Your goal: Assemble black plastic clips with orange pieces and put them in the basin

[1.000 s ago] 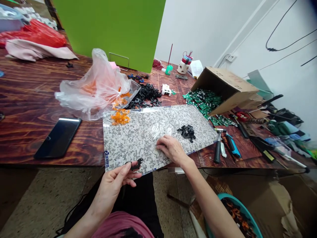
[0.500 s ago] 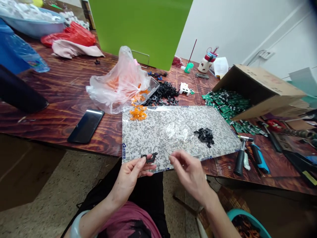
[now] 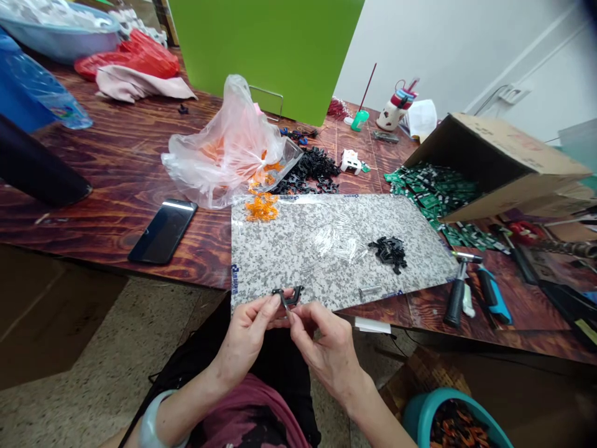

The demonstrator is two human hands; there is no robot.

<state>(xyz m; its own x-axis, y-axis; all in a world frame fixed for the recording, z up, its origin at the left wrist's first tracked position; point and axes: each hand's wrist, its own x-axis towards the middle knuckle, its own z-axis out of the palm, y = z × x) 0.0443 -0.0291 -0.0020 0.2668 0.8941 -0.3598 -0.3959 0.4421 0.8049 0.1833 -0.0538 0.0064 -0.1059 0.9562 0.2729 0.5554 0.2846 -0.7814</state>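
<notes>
Just over the near edge of the speckled board (image 3: 270,264), the left hand (image 3: 245,336) pinches a black plastic clip (image 3: 295,297). The right hand (image 3: 329,345) curls its fingertips close beside it; whether they grip anything is too small to tell. Holding the clip steady should help precision.

Bright, even light; white glare on the phone (image 3: 162,234), dark shade under the table (image 3: 109,163), outer edges stretched and soft
</notes>
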